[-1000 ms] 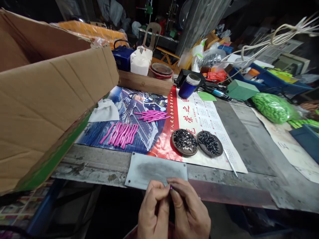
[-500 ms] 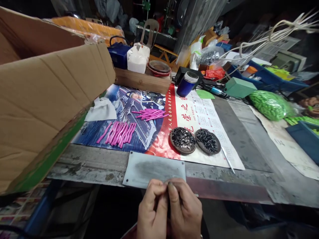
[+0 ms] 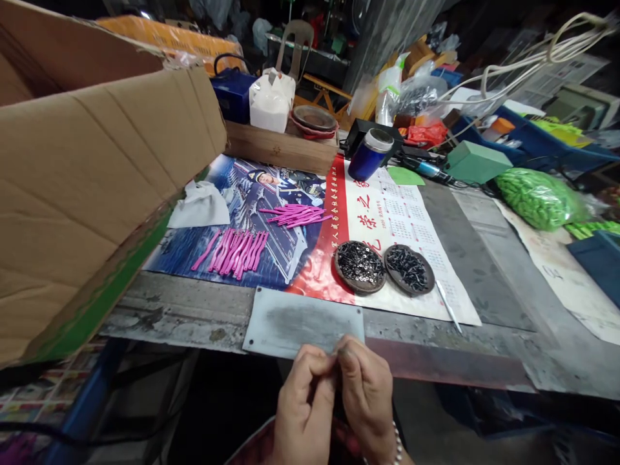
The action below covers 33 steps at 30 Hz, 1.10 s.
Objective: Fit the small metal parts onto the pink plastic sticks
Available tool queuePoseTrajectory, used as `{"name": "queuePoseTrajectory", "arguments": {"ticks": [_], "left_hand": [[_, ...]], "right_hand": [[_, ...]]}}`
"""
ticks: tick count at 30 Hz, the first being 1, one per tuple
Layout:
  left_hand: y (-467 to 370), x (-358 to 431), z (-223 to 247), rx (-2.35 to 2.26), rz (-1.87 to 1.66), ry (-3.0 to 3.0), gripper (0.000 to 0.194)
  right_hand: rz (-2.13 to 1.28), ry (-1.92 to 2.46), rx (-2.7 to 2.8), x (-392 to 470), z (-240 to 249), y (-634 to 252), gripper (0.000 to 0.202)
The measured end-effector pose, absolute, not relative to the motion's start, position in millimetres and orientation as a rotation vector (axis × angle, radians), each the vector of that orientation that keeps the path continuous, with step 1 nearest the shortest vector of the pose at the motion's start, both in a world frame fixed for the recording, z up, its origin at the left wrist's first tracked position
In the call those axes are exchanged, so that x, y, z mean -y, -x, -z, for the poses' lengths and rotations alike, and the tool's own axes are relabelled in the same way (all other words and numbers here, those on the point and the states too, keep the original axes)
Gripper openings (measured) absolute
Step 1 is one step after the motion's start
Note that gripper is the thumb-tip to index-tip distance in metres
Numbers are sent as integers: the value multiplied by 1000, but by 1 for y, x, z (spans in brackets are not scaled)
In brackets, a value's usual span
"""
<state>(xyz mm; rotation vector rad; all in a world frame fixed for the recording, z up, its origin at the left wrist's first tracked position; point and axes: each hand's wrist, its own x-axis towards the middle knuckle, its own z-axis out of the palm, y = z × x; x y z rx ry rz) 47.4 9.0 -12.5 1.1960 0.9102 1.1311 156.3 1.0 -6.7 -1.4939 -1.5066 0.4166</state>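
Okay, left hand (image 3: pixel 305 403) and right hand (image 3: pixel 365 394) meet, fingertips pinched; can't tell on what. Plate (image 3: pixel 285 323) sits just beyond, pink strips (image 3: pixel 239 253) farther back on poster (image 3: pixel 317 274). Best pinch lightly, wrists steady, over the plate to catch drops.

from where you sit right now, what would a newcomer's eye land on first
Probably the bright pink strips, lying in two groups on the printed poster. Next, the big open cardboard box at the left, and two round dishes of small dark parts right of the strips.
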Motion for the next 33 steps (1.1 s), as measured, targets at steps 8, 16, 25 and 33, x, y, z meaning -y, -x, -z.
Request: {"name": "queuePoseTrajectory", "arguments": {"ticks": [8,16,25,33], "left_hand": [[-40,-4,9,-865,-1037,-1040,13],[-37,-2,11,-832,-879,-796,19],[-21,-19,3,-857,-800,-1056,15],[43,-68,2,-1011,-804,-2097,27]], "right_hand": [[-598,1507,1376,-4,1,-179,46],[-378,1540,1018,-6,-1,-177,43],[-424,1466,941,-10,7,-210,50],[-412,1600,1296,15,27,-232,19]]}}
